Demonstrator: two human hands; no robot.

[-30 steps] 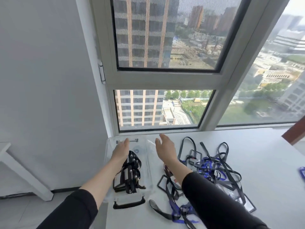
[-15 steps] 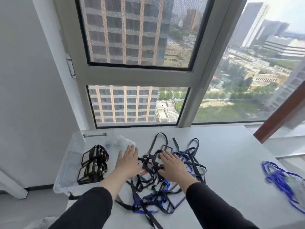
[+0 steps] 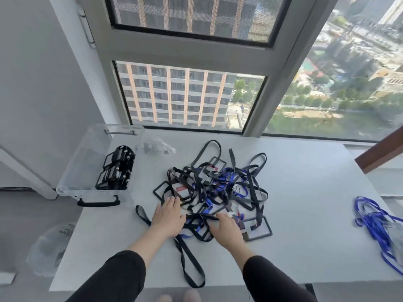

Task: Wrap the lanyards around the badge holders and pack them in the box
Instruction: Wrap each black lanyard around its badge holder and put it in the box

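Flat and spread, the left hand [image 3: 169, 216] pressed down on the near left side of the tangled pile of lanyards and badge holders [image 3: 213, 188], holding nothing. The right hand [image 3: 227, 228] lay on the near side of that same pile with its fingers [image 3: 219, 215] pushed in among the black straps, and whether they pinched a strap could not be told. That was the big switch: a second before, both hands had been up over the clear box [image 3: 72, 171] at the far left corner of the table [image 3: 305, 214]. Half a second before, they had landed on top of the heap, and now they had slid back to its near side. By my reading the last bundle was delivered and the hunt for the next one was on. The pile sat in the middle of the table, black and blue straps knotted through the frames. One black-framed holder [image 3: 259, 229] lay at its near right, just beside the right hand, and a long black loop [image 3: 189, 262] trailed off towards the near edge. Inside the box a row of wrapped bundles [image 3: 116, 171] stood packed against its right wall. A crumpled clear bag [image 3: 158, 146] lay just beside the box near the far edge, and more blue lanyards [image 3: 375, 223] waited well apart at the right edge. Plenty was left to wrap, and pulling one strap free of that knot looked like the tricky part.
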